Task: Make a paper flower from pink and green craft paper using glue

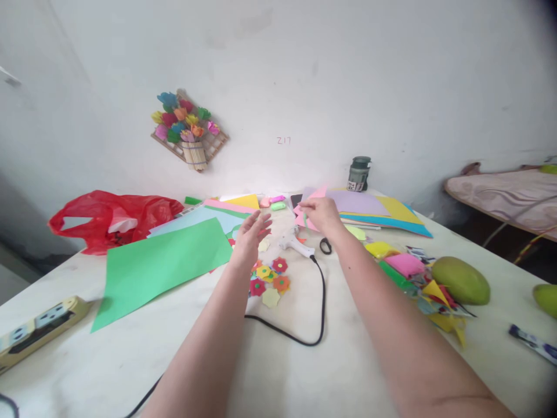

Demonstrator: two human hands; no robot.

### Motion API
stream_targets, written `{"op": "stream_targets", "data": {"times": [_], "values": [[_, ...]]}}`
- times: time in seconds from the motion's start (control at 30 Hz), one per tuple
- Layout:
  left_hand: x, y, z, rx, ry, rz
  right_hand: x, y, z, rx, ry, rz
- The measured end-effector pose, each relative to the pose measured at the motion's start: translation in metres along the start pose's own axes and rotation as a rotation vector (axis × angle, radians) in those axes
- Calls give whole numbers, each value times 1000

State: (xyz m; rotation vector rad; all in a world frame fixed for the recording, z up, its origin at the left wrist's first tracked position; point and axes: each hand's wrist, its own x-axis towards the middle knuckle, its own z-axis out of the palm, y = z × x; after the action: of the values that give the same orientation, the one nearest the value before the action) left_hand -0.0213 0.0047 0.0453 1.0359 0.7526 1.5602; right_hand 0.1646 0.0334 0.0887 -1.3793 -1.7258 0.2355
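My left hand [252, 238] is raised over the table with its fingers apart and nothing in them. Further right, my right hand [322, 215] has its fingertips pinched together. Pink paper [299, 219] shows around those fingers, and a small green strip hangs just below them; what the pinch holds is unclear. Between my arms lies a white glue gun [298, 244] with a black cord [322, 302]. Several paper flowers [279, 265] in red, yellow and orange lie in front of it. A black loop [325, 246] sits below my right wrist.
Green paper [165, 273] and a red plastic bag [113, 217] are at left, near a power strip [39, 331]. Coloured sheets [391, 215] lie back right by a dark jar [359, 174]. Paper scraps [409, 264], a mango [461, 280] and a tube [533, 342] are at right.
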Motion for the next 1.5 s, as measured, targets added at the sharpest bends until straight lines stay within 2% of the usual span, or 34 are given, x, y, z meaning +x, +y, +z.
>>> {"op": "stream_targets", "data": {"times": [0.1,0.17,0.23,0.4,0.57,0.87,1.07,1.23,1.4,1.5], "values": [[-3,5,2,197,-144,-48,-6,-19,18,384,-82,-8],[-5,9,2,324,-243,-100,-13,-29,28,512,-124,-45],[-7,14,2,399,-293,-138,-20,-35,34,581,-141,-51],[-16,14,-5,424,-257,-192,-31,-45,38,711,-207,-6],[-29,11,-13,420,-270,-198,-41,-54,40,789,-257,-15],[-50,21,-18,503,-283,-249,-67,-59,51,1044,-272,275],[-61,25,-22,419,-327,-321,-76,-60,56,1085,-253,261],[-63,22,-27,343,-313,-290,-80,-58,60,1088,-269,273],[-67,20,-24,301,-333,-323,-81,-56,63,1091,-269,292],[-68,24,-23,280,-289,-337,-81,-55,64,1093,-260,281]]}}
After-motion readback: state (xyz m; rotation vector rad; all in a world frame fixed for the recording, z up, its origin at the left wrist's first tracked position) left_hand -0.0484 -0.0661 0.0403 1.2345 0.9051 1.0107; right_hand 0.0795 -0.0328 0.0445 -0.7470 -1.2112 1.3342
